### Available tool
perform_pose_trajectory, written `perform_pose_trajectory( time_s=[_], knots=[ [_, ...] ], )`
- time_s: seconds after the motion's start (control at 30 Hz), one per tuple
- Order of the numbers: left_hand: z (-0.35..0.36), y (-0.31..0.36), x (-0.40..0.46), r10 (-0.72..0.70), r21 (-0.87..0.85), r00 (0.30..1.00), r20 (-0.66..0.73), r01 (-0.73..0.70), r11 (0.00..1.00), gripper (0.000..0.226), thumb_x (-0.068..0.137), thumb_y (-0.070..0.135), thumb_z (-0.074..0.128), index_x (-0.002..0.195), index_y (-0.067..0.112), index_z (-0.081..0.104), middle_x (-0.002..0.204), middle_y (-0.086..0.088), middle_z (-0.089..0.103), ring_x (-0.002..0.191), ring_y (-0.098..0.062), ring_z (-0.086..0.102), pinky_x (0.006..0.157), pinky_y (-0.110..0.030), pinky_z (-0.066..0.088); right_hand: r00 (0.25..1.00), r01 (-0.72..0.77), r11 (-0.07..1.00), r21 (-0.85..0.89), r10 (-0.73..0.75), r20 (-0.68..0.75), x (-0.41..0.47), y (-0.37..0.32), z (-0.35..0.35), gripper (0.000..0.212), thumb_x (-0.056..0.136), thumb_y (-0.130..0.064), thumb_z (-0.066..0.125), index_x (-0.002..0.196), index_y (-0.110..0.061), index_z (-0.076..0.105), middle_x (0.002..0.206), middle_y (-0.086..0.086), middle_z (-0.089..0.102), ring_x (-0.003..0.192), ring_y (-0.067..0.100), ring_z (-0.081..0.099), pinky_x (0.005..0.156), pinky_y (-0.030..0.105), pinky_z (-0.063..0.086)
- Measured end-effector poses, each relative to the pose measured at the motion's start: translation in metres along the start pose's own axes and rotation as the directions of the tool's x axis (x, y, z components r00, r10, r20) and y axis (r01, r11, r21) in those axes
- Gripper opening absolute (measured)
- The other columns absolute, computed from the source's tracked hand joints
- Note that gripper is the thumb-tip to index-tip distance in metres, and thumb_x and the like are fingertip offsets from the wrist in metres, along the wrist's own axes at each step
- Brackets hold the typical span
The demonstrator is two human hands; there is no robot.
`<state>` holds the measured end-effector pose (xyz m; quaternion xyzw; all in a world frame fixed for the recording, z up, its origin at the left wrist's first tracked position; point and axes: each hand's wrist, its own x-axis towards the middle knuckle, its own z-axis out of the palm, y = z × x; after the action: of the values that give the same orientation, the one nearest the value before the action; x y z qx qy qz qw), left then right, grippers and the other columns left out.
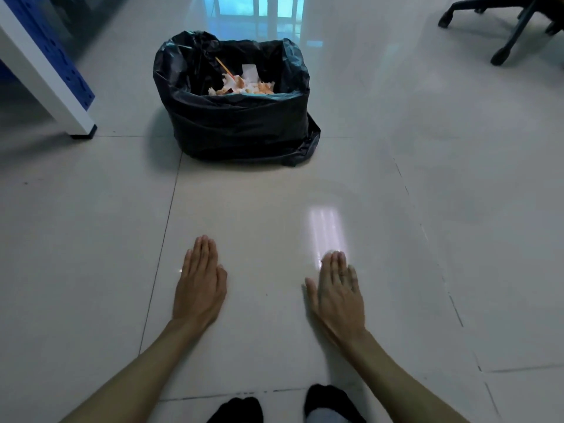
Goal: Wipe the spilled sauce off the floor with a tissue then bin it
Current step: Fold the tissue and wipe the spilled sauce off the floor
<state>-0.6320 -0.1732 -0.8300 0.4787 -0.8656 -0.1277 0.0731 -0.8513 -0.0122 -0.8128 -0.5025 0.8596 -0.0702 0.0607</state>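
My left hand (200, 283) and my right hand (337, 290) are stretched out side by side over the pale tiled floor (259, 215), palms down, fingers straight and together, holding nothing. Ahead of them stands a bin lined with a black bag (235, 126). Inside it lie crumpled tissues stained orange (244, 85) and a thin stick. I see no sauce on the tiles between my hands and the bin, and no loose tissue on the floor.
A white table leg with a blue panel (52, 77) stands at the left. The black wheeled base of an office chair (500, 29) is at the top right. My two feet in dark socks (283, 407) show at the bottom edge.
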Motion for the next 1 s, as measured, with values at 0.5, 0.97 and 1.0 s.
perform_pose_trajectory(
  time_s=[0.5, 0.97, 1.0],
  knots=[
    [0.002, -0.006, 0.002, 0.022, 0.029, 0.999, -0.033, -0.021, 0.999, 0.065, 0.095, 0.03, 0.016, 0.153, 0.002, 0.013, 0.163, -0.01, 0.014, 0.152, -0.016, 0.007, 0.123, -0.037, 0.008, 0.946, 0.287, 0.958, -0.028, -0.278, 0.168, -0.026, 0.004, -0.003, 0.065, 0.101, -0.056, 0.013, 0.152, -0.022, 0.035, 0.158, -0.005, 0.032, 0.149, 0.029, 0.019, 0.116, 0.045, 0.013],
    [0.002, -0.004, 0.002, 0.024, 0.051, 0.999, -0.035, -0.023, 0.998, 0.061, 0.096, 0.026, 0.021, 0.151, -0.002, 0.022, 0.161, -0.014, 0.023, 0.151, -0.02, 0.015, 0.123, -0.037, 0.008, 0.969, 0.242, 0.969, 0.047, -0.244, 0.034, -0.006, -0.055, 0.01, 0.08, 0.096, -0.059, 0.036, 0.141, 0.007, 0.045, 0.148, 0.023, 0.043, 0.143, 0.036, 0.031, 0.115, 0.052, 0.018],
    [0.002, -0.005, 0.003, 0.024, 0.051, 0.999, -0.031, -0.022, 0.998, 0.062, 0.097, 0.027, 0.021, 0.151, -0.002, 0.022, 0.16, -0.014, 0.024, 0.151, -0.021, 0.016, 0.122, -0.037, 0.008, 0.936, 0.344, 0.936, 0.077, -0.348, 0.055, -0.01, -0.079, 0.016, 0.079, 0.097, -0.059, 0.035, 0.142, 0.005, 0.044, 0.151, 0.02, 0.041, 0.145, 0.034, 0.028, 0.115, 0.052, 0.018]
  ],
)
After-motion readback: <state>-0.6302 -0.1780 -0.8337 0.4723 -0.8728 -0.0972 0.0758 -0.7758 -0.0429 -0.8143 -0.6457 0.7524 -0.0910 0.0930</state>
